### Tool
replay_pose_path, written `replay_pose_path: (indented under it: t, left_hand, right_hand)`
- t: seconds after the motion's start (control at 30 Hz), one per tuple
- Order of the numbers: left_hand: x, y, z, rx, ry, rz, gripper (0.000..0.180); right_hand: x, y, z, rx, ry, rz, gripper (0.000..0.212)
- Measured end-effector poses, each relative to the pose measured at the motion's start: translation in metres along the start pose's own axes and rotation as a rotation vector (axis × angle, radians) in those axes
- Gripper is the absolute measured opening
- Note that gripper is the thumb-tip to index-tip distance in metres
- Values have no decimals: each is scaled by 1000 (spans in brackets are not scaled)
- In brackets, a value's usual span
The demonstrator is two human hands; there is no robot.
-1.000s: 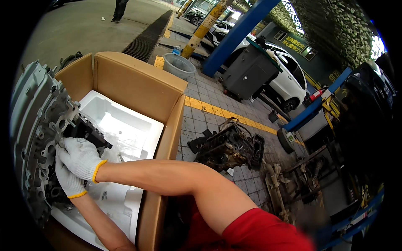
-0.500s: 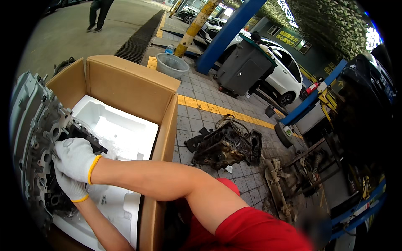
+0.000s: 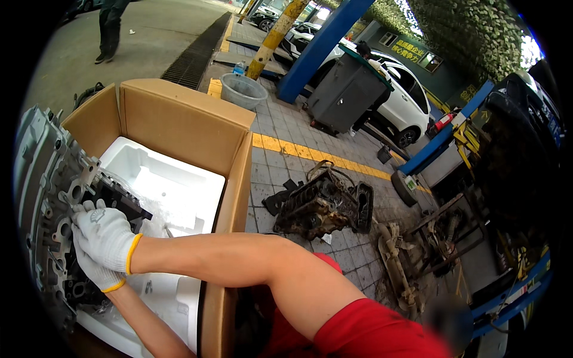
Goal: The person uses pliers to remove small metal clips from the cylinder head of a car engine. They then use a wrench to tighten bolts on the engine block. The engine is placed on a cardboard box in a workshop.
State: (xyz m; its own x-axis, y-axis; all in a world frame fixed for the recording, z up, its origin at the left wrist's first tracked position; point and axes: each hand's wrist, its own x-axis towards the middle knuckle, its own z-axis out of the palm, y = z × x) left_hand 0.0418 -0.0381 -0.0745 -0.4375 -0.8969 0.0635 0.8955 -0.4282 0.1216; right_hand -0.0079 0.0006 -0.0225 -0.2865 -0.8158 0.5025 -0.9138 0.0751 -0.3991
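White-gloved right hand [image 3: 106,234] over the left hand [image 3: 94,268], both together against a grey metal engine part [image 3: 39,179] at far left, grip hidden and impossible to tell, white foam tray [image 3: 206,185] beside the part, cardboard box [image 3: 185,98] around the tray, greasy engine block [image 3: 319,207] on tiled floor [image 3: 262,173].

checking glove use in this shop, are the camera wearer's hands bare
No, the left hand and right hand both wear white gloves with yellow cuffs.
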Motion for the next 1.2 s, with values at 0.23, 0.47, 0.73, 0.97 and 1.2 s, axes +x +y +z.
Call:
replay_pose_path:
  t: [0.23,0.47,0.73,0.97,1.2]
  left_hand:
    - [32,26,-75,178,-449,-242,46]
    - [-3,26,-30,130,104,-102,30]
    - [-9,1,-25,-105,-283,-46,50]
    - [8,-6,-30,-98,-421,-38,42]
    - [7,17,-31,-1,-79,-59,28]
  right_hand:
    - [8,47,2,125,-167,-214,27]
    - [7,12,-28,1200,-519,642,36]
    - [29,9,-46,246,-440,-9,51]
    - [21,21,-44,32,-223,-260,33]
    - [13,18,-26,447,-247,2,37]
